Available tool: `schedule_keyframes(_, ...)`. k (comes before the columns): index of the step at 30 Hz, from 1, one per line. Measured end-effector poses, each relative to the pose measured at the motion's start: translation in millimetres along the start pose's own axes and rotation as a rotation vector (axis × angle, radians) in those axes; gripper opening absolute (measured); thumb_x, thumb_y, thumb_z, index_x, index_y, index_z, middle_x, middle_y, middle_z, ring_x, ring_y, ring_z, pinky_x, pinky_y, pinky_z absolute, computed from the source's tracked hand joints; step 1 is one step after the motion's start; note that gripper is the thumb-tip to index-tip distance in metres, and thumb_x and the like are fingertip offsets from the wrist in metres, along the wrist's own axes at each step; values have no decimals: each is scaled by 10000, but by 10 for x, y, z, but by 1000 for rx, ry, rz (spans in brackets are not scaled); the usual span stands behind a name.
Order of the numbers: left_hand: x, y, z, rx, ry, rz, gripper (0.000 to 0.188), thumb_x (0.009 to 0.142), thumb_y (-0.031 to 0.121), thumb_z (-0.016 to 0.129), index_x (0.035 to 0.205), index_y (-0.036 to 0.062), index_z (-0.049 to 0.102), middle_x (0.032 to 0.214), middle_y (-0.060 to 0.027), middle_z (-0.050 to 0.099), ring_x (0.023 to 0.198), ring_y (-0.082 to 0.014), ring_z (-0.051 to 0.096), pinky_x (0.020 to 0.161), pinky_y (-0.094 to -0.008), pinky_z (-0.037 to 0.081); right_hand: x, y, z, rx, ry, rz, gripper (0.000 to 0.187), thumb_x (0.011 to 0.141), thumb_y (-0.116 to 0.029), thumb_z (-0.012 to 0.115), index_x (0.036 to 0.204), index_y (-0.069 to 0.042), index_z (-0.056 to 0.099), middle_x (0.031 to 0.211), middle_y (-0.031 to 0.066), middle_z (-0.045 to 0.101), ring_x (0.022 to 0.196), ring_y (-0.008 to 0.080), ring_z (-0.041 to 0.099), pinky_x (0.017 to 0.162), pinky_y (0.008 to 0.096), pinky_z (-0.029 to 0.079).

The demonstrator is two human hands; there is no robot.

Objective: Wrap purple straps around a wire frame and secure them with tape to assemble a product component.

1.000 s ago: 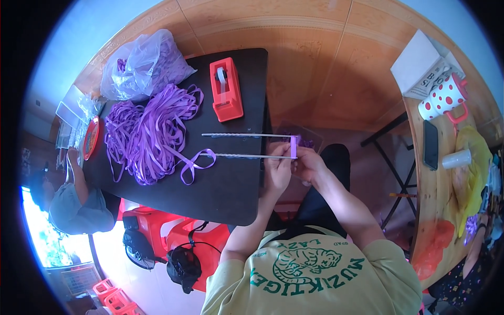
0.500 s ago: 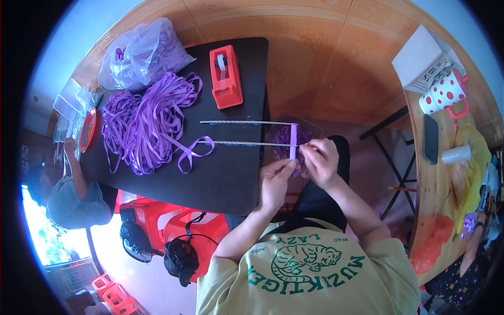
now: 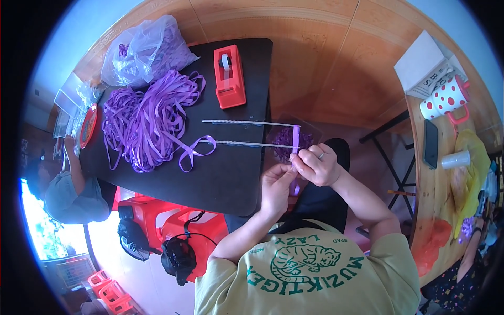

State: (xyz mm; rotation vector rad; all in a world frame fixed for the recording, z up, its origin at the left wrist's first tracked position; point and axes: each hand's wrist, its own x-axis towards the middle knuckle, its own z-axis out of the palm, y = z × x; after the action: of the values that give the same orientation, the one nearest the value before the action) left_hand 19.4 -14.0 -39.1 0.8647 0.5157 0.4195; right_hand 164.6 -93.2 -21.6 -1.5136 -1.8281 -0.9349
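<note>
Two thin pale twisted rods (image 3: 247, 123) stick out past the right edge of the black table. A flat purple ribbon (image 3: 296, 137) runs across their ends and down to my hands. My left hand (image 3: 277, 185) is closed, thumb and fingertips pinching the ribbon just below the nearer rod. Right against it, my right hand (image 3: 321, 164), with a ring on one finger, pinches the same ribbon from the other side. A short length of ribbon hangs beneath my fingers. The exact grip between the fingertips is partly hidden.
On the black table (image 3: 231, 178) lie a heap of purple ribbon (image 3: 144, 121), a plastic bag (image 3: 149, 52) and a red tape dispenser (image 3: 229, 77). Red stools (image 3: 199, 241) hold black bags. At right, a wooden table (image 3: 438, 199) carries a phone and a dotted mug. Other people sit at both sides.
My right hand has moved from beside the nearer rod's end down and left to the ribbon, and now meets my left hand. The left hand has shifted slightly downward.
</note>
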Motion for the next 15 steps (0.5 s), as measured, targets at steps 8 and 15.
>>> schedule_keyframes(8,-208,349,251,109,-32,175,124,916,63,570,850,-21,632,799,-25,625,713,-55,520,677,-191,398,291,36,-140,288,-24,131,166,659,-71,696,817,-35,658,742,50,538,616,172,545,501,294,410)
schedule_keyframes(15,-132,196,183,92,57,157,191,949,107,528,984,-48,634,884,-71,648,798,-108,578,769,-234,452,582,281,-161,1048,46,890,84,751,46,705,733,21,627,696,36,537,586,96,516,521,276,395)
